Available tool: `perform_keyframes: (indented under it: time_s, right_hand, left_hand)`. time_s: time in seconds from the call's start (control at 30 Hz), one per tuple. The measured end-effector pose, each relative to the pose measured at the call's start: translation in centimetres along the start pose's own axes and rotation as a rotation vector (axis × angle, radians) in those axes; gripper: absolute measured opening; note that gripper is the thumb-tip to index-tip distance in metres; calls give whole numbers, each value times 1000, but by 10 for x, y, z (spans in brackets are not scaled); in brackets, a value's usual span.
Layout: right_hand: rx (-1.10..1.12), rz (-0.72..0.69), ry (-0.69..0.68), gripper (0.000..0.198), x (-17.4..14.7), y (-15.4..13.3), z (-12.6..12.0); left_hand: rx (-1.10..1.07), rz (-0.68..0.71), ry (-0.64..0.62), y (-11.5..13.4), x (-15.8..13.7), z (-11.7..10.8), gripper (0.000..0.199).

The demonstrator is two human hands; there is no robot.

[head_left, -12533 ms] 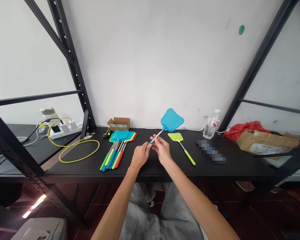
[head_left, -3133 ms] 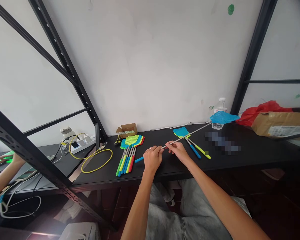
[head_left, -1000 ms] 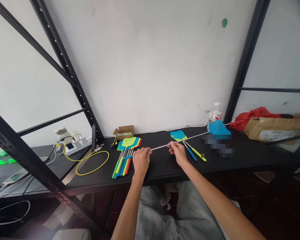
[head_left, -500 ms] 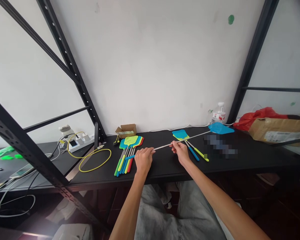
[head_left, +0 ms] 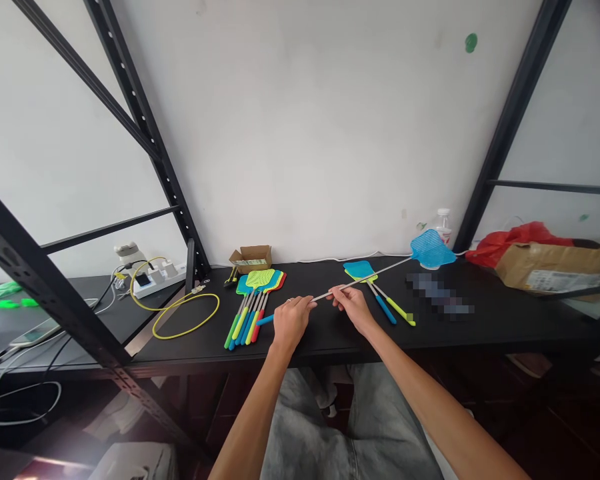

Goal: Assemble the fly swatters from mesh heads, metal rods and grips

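A blue fly swatter (head_left: 433, 249) with a long thin metal rod is held in the air, its head up to the right in front of the bottle. My left hand (head_left: 292, 323) is closed around its blue handle close to the rod. My right hand (head_left: 351, 308) pinches the rod part way along. To the left lies a fanned pile of several fly swatters (head_left: 260, 279) with green, yellow, blue and red handles. Behind the held rod, a blue swatter (head_left: 361, 269) overlaps a yellow-green one (head_left: 400, 311) on the black table (head_left: 330, 347).
A small open cardboard box (head_left: 253, 259) stands by the wall. Left of it are a looped yellow cable (head_left: 219, 308) and a white power strip (head_left: 160, 280). A plastic bottle (head_left: 443, 220), a red bag (head_left: 520, 235) and a cardboard carton (head_left: 560, 270) are at right. Black rack posts (head_left: 515, 93) flank the table.
The swatter's head has risen a little and turned, so its mesh face shows more. My right hand has shifted slightly left along the rod, nearer my left hand.
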State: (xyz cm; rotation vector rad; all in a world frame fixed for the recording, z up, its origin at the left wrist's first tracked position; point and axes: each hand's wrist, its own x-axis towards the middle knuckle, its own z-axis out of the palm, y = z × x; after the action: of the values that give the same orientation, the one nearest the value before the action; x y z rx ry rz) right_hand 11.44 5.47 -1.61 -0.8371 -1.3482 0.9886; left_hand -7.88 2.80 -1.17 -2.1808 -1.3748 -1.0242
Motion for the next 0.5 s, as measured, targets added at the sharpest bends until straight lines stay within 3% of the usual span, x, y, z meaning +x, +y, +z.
perform_keyframes:
  time_s: [0.5]
  right_hand:
    - [-5,-2,6,43,1,-4,8]
  left_hand:
    - [-5,-30,2,0,-1,-2,31]
